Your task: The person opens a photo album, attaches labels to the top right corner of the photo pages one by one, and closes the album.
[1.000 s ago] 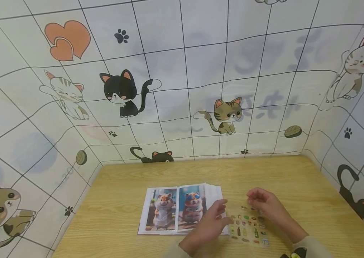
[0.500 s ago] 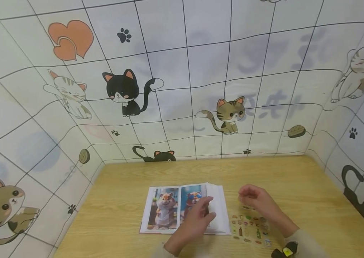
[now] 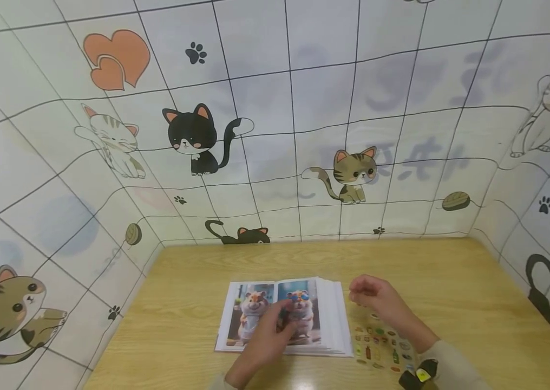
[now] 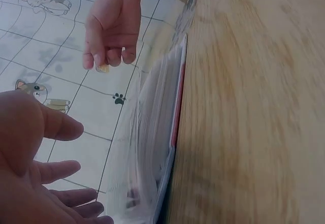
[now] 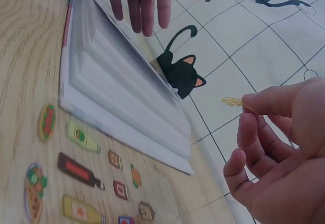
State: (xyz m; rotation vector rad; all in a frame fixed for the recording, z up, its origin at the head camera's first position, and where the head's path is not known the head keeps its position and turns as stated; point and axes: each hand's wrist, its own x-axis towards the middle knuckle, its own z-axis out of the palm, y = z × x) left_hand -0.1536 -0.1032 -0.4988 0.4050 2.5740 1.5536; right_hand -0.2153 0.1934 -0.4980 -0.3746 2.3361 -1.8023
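A photo album (image 3: 335,322) lies spread on the table, with a hamster picture on each of the two visible pages. Over those pages hovers my left hand (image 3: 267,336), fingers loosely extended and holding nothing. My right hand (image 3: 386,311) is raised just past the album's right edge. Between its thumb and forefinger it pinches a small yellow sticker (image 5: 232,101), best seen in the right wrist view. Below that hand lies a clear sticker sheet (image 3: 377,342) printed with bottles, jars and food; the hand and wrist hide part of it.
The wooden table (image 3: 182,303) meets a wall covering (image 3: 275,108) with cartoon cats at the back and both sides. A dark strap with a yellow piece (image 3: 421,374) sits on the right wrist. The album's thick stack of pages (image 5: 117,71) stands slightly fanned.
My left hand has moved left from the album's right edge to over its middle. The right hand has come left from above the sticker sheet towards the album, and the head view has shifted slightly.
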